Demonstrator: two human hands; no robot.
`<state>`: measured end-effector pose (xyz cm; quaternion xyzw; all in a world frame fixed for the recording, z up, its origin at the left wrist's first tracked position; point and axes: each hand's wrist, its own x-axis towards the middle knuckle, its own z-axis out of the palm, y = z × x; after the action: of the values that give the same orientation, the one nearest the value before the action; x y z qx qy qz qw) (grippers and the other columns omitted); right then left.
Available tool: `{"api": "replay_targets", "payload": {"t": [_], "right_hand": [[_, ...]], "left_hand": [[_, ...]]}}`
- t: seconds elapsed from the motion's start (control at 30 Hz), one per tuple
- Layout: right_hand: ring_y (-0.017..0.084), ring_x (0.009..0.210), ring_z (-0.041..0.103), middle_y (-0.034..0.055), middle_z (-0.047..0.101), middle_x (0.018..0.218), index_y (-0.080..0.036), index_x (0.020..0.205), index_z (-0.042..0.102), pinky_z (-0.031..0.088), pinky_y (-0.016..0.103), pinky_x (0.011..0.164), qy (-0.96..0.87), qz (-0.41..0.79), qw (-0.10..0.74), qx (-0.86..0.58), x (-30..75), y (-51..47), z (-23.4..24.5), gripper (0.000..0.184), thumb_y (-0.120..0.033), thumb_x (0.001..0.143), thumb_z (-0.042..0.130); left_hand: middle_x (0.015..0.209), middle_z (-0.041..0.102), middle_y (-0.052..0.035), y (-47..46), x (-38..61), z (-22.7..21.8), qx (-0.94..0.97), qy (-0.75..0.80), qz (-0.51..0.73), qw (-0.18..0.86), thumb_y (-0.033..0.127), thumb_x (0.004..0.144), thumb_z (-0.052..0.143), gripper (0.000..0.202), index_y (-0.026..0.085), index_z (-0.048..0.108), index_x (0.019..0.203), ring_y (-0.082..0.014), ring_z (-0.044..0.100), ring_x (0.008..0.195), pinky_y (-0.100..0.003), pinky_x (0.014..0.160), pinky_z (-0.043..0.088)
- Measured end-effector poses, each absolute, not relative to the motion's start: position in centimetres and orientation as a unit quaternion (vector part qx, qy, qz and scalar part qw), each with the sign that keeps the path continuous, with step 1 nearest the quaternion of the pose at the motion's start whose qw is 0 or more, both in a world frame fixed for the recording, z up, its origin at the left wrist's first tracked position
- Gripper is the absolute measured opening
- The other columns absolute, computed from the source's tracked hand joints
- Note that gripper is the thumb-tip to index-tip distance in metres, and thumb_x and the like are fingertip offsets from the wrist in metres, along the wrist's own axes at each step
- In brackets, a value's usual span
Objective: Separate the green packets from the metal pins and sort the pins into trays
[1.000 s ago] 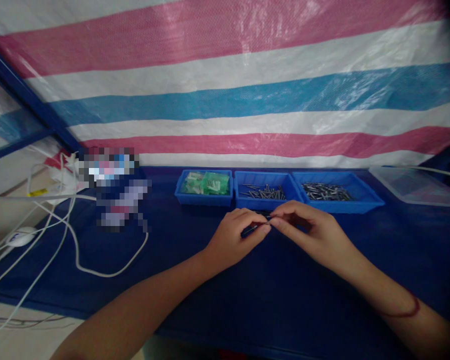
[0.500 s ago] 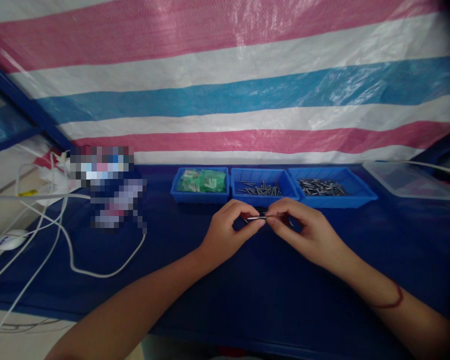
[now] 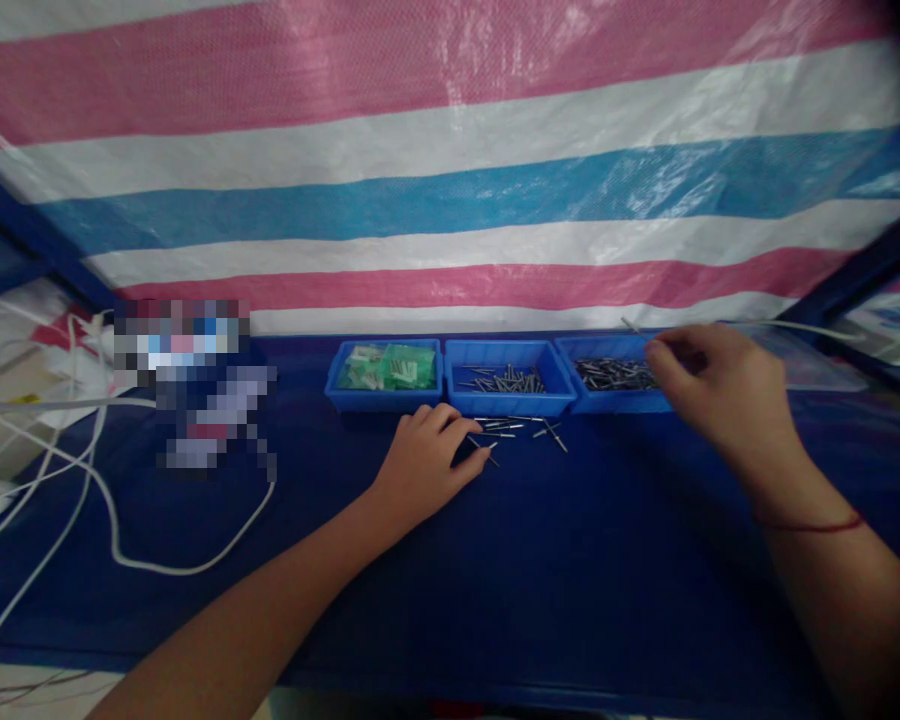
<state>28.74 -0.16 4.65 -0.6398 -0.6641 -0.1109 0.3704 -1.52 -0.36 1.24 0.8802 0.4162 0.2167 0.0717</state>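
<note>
My left hand (image 3: pixel 429 458) rests on the blue table with fingers curled, its tips touching loose metal pins (image 3: pixel 516 428) scattered in front of the trays. My right hand (image 3: pixel 720 385) hovers over the right blue tray (image 3: pixel 591 402) of metal pins, pinching a thin pin (image 3: pixel 630 325) that sticks up from its fingertips. The middle blue tray (image 3: pixel 508 400) also holds metal pins. The left blue tray (image 3: pixel 384 399) holds green and white plastic parts.
White cables (image 3: pixel 112 520) loop across the left of the blue table (image 3: pixel 540 590). A blurred object (image 3: pixel 195 390) sits left of the trays. A clear plastic lid (image 3: pixel 825 365) lies at the far right. A striped tarp (image 3: pixel 450 160) hangs behind.
My hands have parted. The right hand moved right to the right tray with a thin pin in its fingers. The left hand dropped onto the table at the loose pins.
</note>
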Motion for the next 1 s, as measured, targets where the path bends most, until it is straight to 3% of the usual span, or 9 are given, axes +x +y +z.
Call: {"api": "replay_targets", "payload": {"t": [0.1, 0.23, 0.47, 0.67, 0.87, 1.0], "right_hand": [[0.029, 0.073, 0.055, 0.0076, 0.059, 0.073, -0.027, 0.077, 0.058, 0.035, 0.039, 0.061, -0.632, -0.137, 0.350, -0.677, 31.0, 0.1, 4.5, 0.023, -0.041, 0.089, 0.043], [0.027, 0.067, 0.056, 0.0072, 0.059, 0.071, -0.026, 0.075, 0.059, 0.032, 0.037, 0.056, -0.628, -0.120, 0.314, -0.702, 31.5, 0.8, 3.4, 0.026, -0.042, 0.088, 0.043], [0.028, 0.077, 0.060, 0.0096, 0.063, 0.078, -0.020, 0.091, 0.065, 0.036, 0.037, 0.061, -0.649, -0.117, 0.281, -0.697, 28.8, 1.0, 3.1, 0.031, -0.045, 0.090, 0.045], [0.023, 0.073, 0.060, 0.0070, 0.065, 0.078, -0.021, 0.083, 0.064, 0.043, 0.037, 0.069, -0.725, -0.071, 0.342, -0.594, 24.5, -0.7, 3.9, 0.024, -0.035, 0.092, 0.047], [0.020, 0.076, 0.059, 0.0056, 0.065, 0.079, -0.018, 0.081, 0.065, 0.044, 0.035, 0.074, -0.852, 0.041, 0.261, -0.453, 20.3, -2.1, 3.2, 0.021, -0.028, 0.092, 0.049], [0.020, 0.080, 0.059, 0.0064, 0.065, 0.083, -0.017, 0.088, 0.065, 0.046, 0.035, 0.076, -0.875, 0.063, 0.227, -0.423, 19.7, -2.2, 2.2, 0.015, -0.026, 0.090, 0.052]], "left_hand": [[0.102, 0.063, -0.0063, -0.2, -1.8, 1.2, 0.893, 0.414, 0.167, 0.052, 0.044, 0.087, 0.057, 0.032, 0.020, 0.064, 0.106, -0.0221, 0.057, 0.092, -0.035, 0.079, 0.041], [0.098, 0.064, -0.0051, -0.1, -1.9, 1.3, 0.903, 0.402, 0.133, 0.074, 0.041, 0.090, 0.055, 0.028, 0.019, 0.063, 0.106, -0.0194, 0.060, 0.087, -0.032, 0.076, 0.044], [0.095, 0.062, -0.0050, -0.4, -1.4, 1.7, 0.903, 0.402, 0.117, 0.092, 0.029, 0.094, 0.049, 0.018, 0.017, 0.063, 0.095, -0.0178, 0.061, 0.087, -0.030, 0.078, 0.047], [0.094, 0.059, -0.0055, -0.3, -1.2, 1.5, 0.903, 0.406, 0.118, 0.070, 0.027, 0.096, 0.045, 0.020, 0.016, 0.060, 0.091, -0.0180, 0.059, 0.085, -0.031, 0.079, 0.049], [0.101, 0.058, -0.0062, -0.2, -1.3, 1.2, 0.904, 0.399, 0.129, 0.086, 0.030, 0.094, 0.049, 0.020, 0.016, 0.060, 0.101, -0.0186, 0.059, 0.092, -0.032, 0.085, 0.048], [0.099, 0.058, -0.0053, -0.3, -1.3, 1.2, 0.907, 0.397, 0.116, 0.078, 0.031, 0.094, 0.048, 0.019, 0.016, 0.060, 0.096, -0.0189, 0.058, 0.090, -0.033, 0.083, 0.048]]}}
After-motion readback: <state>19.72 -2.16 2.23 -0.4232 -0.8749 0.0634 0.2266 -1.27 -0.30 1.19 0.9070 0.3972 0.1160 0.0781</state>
